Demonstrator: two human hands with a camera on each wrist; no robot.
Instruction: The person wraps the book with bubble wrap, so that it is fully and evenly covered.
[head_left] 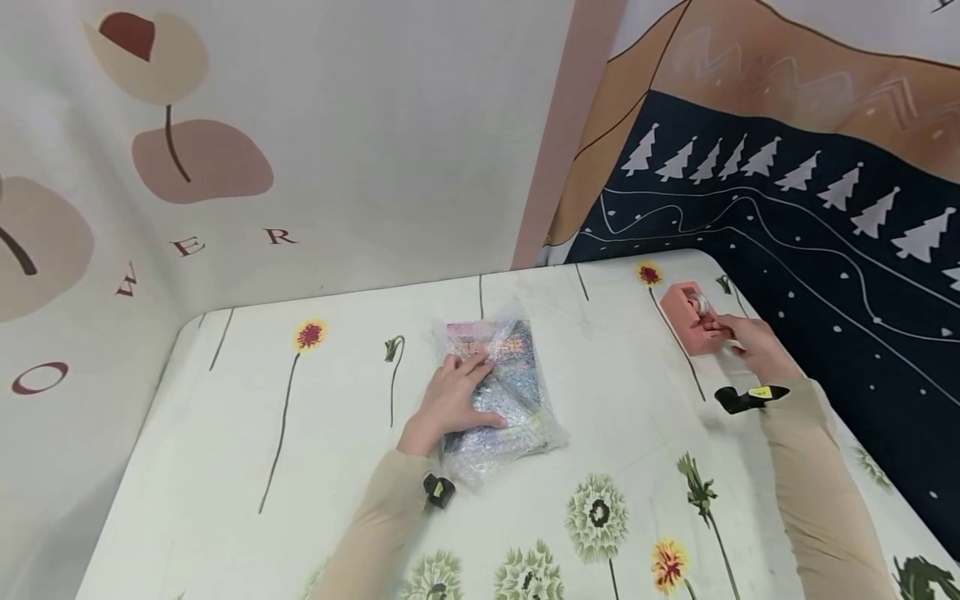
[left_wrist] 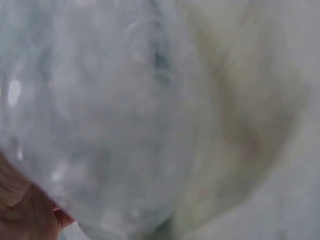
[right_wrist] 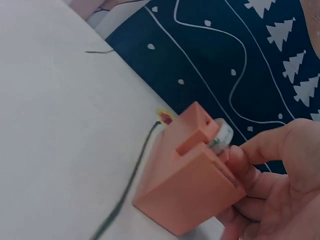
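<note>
A book or flat box with a colourful cover (head_left: 517, 362) lies on the table inside bubble wrap (head_left: 543, 429). My left hand (head_left: 453, 396) rests on its left part, thumb apart from the fingers. In the left wrist view the blurred bubble wrap fills most of the picture, with part of the hand at the lower left corner. At the right, my right hand (head_left: 753, 346) grips the near end of a pink tape dispenser (head_left: 684, 321). The right wrist view shows thumb and fingers around that end, close to a clear tape roll (right_wrist: 222, 136). The tape's loose end is hard to make out.
The table is covered by a white cloth (head_left: 240, 375) printed with flowers. A pale wall hanging (head_left: 390, 150) stands behind it, and a dark one with white trees (head_left: 795, 225) borders the right edge, close to the dispenser.
</note>
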